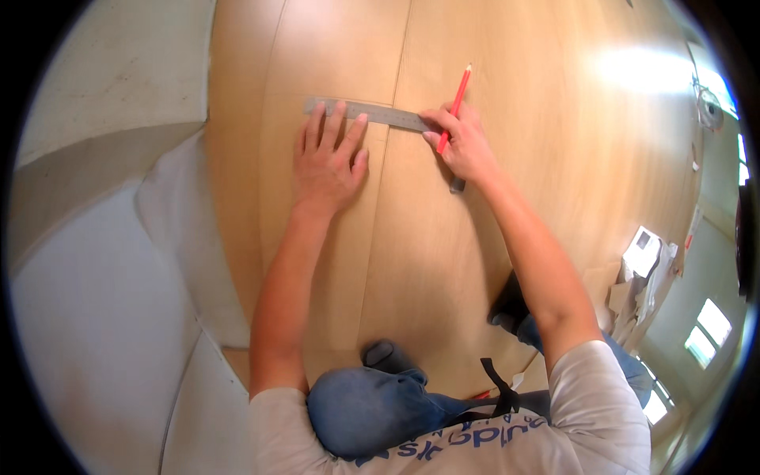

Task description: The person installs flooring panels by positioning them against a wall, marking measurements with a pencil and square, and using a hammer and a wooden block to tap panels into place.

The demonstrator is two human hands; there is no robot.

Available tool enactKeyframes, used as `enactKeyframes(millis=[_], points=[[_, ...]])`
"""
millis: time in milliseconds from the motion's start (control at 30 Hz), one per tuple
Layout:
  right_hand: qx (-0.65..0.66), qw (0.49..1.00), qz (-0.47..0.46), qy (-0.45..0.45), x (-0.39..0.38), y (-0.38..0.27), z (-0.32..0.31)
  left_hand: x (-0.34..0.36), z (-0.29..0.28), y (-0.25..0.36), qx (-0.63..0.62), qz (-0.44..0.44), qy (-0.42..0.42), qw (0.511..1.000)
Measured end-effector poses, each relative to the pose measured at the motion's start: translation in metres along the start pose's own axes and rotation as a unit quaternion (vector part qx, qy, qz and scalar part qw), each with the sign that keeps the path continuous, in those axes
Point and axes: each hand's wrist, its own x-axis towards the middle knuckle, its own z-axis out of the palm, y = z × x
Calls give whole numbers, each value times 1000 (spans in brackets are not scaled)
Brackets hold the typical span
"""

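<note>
A grey steel ruler [380,115] lies across the wooden floor boards, crossing a seam between two of them. The fingers of my left hand [326,162] are spread and rest on the ruler's left part, holding nothing. My right hand [467,146] is closed around a red pencil [462,85], whose pale tip points up and away from me. That hand's thumb and forefinger also touch the ruler's right end. A short dark piece [457,186] sticks out just below my right hand; whether it joins the ruler is hidden under the hand.
A pale wall [103,277] runs along the left edge of the boards [554,158]. Torn cardboard and papers [641,261] lie at the right. My bent knee [356,408] and dark-socked foot [388,356] are close below the work.
</note>
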Motion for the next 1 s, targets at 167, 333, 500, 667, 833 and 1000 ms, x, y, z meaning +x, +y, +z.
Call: enactKeyframes(millis=[167, 333, 500, 667, 833, 1000], points=[[0, 1000, 12, 7, -1, 1, -1, -1, -2, -4, 7, 10, -13, 1000], [5, 1000, 21, -3, 2, 3, -2, 3, -6, -2, -5, 7, -13, 1000], [17, 999, 38, -21, 5, 4, -5, 5, -8, 0, -5, 5, -16, 1000], [19, 999, 29, -6, 5, 6, -3, 6, -6, -1, 3, 6, -17, 1000], [28, 999, 29, -14, 5, 5, -4, 4, -4, -1, 15, 5, -18, 1000], [22, 999, 29, -2, 4, 6, -4, 6, -8, 2, 13, -7, -36, 999]])
